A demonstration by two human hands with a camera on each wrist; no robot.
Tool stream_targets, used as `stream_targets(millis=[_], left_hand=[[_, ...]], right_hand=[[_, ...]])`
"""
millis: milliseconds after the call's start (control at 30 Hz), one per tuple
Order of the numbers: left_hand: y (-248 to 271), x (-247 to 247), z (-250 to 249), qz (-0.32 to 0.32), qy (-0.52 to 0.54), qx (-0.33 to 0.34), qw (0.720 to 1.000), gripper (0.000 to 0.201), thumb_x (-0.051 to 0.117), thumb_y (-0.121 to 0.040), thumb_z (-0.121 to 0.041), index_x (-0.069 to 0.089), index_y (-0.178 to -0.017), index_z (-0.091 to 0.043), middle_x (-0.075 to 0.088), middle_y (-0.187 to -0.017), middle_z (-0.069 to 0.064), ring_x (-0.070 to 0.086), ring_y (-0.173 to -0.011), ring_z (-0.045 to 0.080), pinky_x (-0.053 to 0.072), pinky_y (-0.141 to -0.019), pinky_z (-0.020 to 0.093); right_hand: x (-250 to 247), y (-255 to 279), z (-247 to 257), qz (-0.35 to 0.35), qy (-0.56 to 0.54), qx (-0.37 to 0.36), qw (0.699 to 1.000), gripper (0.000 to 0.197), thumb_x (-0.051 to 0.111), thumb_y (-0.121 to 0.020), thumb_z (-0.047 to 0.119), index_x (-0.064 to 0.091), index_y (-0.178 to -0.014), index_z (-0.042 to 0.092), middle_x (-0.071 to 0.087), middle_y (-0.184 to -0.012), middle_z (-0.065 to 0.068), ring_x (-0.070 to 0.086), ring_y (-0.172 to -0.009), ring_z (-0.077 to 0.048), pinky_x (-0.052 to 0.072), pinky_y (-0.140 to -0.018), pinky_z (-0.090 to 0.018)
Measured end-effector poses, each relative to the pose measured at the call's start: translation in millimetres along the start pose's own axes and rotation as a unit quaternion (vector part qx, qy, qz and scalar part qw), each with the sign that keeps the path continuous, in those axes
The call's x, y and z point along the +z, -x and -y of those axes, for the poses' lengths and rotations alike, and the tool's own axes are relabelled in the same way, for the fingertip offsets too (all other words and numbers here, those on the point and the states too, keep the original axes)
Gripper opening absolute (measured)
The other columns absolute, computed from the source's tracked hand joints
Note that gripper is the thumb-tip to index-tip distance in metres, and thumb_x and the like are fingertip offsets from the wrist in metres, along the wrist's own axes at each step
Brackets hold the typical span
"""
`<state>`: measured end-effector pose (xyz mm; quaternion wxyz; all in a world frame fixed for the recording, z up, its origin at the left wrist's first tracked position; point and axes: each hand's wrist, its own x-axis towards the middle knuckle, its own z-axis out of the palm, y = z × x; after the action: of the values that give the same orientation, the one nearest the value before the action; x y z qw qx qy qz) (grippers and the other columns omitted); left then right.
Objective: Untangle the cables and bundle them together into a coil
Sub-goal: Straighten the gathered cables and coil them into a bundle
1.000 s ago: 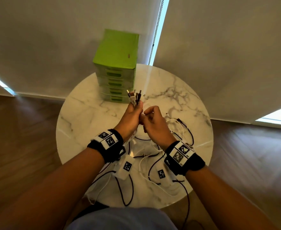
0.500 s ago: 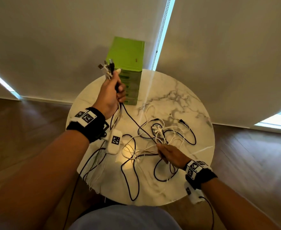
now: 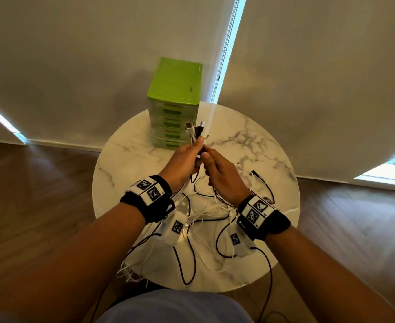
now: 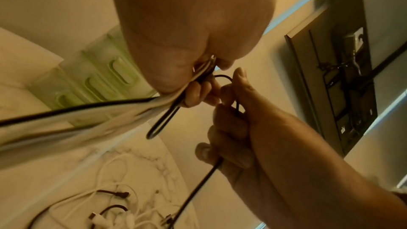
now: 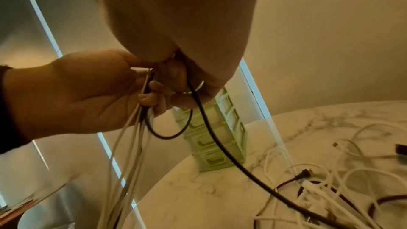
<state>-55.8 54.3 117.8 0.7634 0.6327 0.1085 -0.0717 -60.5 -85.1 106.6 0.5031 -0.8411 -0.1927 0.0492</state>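
Observation:
Over the middle of the round marble table (image 3: 126, 169) my left hand (image 3: 197, 148) grips a bundle of white and black cables (image 5: 132, 138), and their plug ends (image 3: 194, 130) stick up above the fist. My right hand (image 3: 207, 157) is pressed against it from the right and pinches a black cable (image 4: 198, 187) that trails down to the tabletop. A short black loop (image 4: 161, 124) hangs under the left fist. The other cables (image 3: 203, 220) lie loose and crossed on the table beneath both wrists, and some hang over the near edge (image 3: 131, 271).
A green plastic drawer unit (image 3: 174, 99) stands at the table's far edge, just behind the hands. Pale roller blinds (image 3: 320, 78) hang behind the table. Wooden floor (image 3: 40, 194) surrounds the table. Plugs (image 5: 305, 174) lie among the loose cables.
My left hand has come down from the upper left to the middle with the bundle. My right hand has risen from the cables on the table and joined it, holding a black cable.

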Motion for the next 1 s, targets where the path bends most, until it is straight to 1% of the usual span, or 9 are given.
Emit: stream_targets(millis=[200,300,400,500,567,667,767,867,1000], left_hand=[[-4,3,-12,-0.044,0.071,0.066,0.994,0.039,0.04,-0.109,-0.031,0.053,-0.077,-0.012,0.058,-0.072,0.006,0.063,-0.067,0.017,0.053,-0.07,0.033],[-6,-3,-26,-0.065,0.152,0.079,0.983,0.033,0.04,-0.109,-0.031,0.05,-0.082,-0.013,0.057,-0.078,0.004,0.067,-0.057,0.017,0.057,-0.062,0.035],[-13,-21,-40,-0.094,0.15,0.104,0.979,0.026,0.047,-0.106,-0.037,0.054,-0.089,-0.02,0.059,-0.079,-0.002,0.044,-0.044,0.01,0.04,-0.045,0.024],[-20,-39,-51,-0.092,0.173,0.106,0.975,0.028,0.048,-0.105,-0.038,0.052,-0.083,-0.021,0.054,-0.072,-0.005,0.029,-0.045,0.007,0.022,-0.049,0.023],[-22,-42,-52,-0.087,0.166,0.097,0.977,0.031,0.05,-0.105,-0.033,0.051,-0.077,-0.021,0.049,-0.064,-0.006,0.028,-0.046,0.007,0.019,-0.053,0.026],[-20,-28,-41,-0.079,0.046,0.083,0.992,0.031,0.054,-0.104,-0.027,0.053,-0.074,-0.019,0.049,-0.056,-0.011,0.039,-0.049,0.003,0.028,-0.05,0.018],[-16,-13,-16,-0.017,-0.096,0.048,0.994,0.036,0.053,-0.103,-0.041,0.062,-0.075,-0.019,0.06,-0.06,-0.01,0.049,-0.058,0.007,0.038,-0.057,0.022],[-12,3,-3,0.007,-0.151,0.01,0.988,0.047,0.045,-0.102,-0.055,0.065,-0.08,-0.019,0.066,-0.069,-0.005,0.047,-0.055,0.007,0.036,-0.059,0.028],[-6,18,-9,0.019,-0.082,-0.001,0.996,0.039,0.049,-0.103,-0.047,0.057,-0.077,-0.019,0.057,-0.062,-0.01,0.049,-0.051,0.0,0.038,-0.053,0.017]], right_hand=[[4,14,-19,0.093,-0.039,0.05,0.994,0.044,0.035,-0.107,0.048,0.049,-0.076,0.019,0.053,-0.059,0.005,0.051,-0.055,-0.012,0.046,-0.061,-0.036],[1,30,-47,0.142,0.008,0.057,0.988,0.044,0.034,-0.109,0.042,0.05,-0.075,0.019,0.052,-0.055,0.008,0.048,-0.051,-0.01,0.044,-0.063,-0.036],[-8,49,-81,0.158,0.055,0.085,0.982,0.038,0.035,-0.109,0.04,0.05,-0.077,0.028,0.051,-0.061,0.009,0.047,-0.053,-0.006,0.044,-0.063,-0.033],[-23,61,-107,0.17,0.103,0.128,0.972,0.036,0.037,-0.107,0.045,0.053,-0.075,0.043,0.055,-0.062,0.009,0.052,-0.054,-0.008,0.048,-0.063,-0.034],[-35,55,-112,0.147,0.143,0.129,0.97,0.036,0.039,-0.107,0.043,0.051,-0.073,0.039,0.053,-0.063,0.009,0.053,-0.057,-0.007,0.045,-0.064,-0.037],[-49,28,-98,0.053,0.17,0.113,0.977,0.039,0.039,-0.107,0.039,0.048,-0.07,0.03,0.052,-0.063,0.008,0.048,-0.058,-0.001,0.035,-0.066,-0.028],[-51,1,-63,-0.016,0.135,0.076,0.988,0.041,0.04,-0.108,0.038,0.052,-0.074,0.018,0.055,-0.066,0.004,0.05,-0.059,-0.003,0.036,-0.062,-0.029],[-45,-13,-28,0.009,0.12,0.018,0.993,0.036,0.04,-0.108,0.036,0.054,-0.08,0.02,0.057,-0.069,0.006,0.051,-0.062,-0.004,0.039,-0.063,-0.022],[-34,-16,-8,0.062,0.107,-0.034,0.992,0.028,0.039,-0.109,0.033,0.057,-0.093,0.018,0.057,-0.075,0.013,0.055,-0.067,-0.001,0.04,-0.064,-0.017]])
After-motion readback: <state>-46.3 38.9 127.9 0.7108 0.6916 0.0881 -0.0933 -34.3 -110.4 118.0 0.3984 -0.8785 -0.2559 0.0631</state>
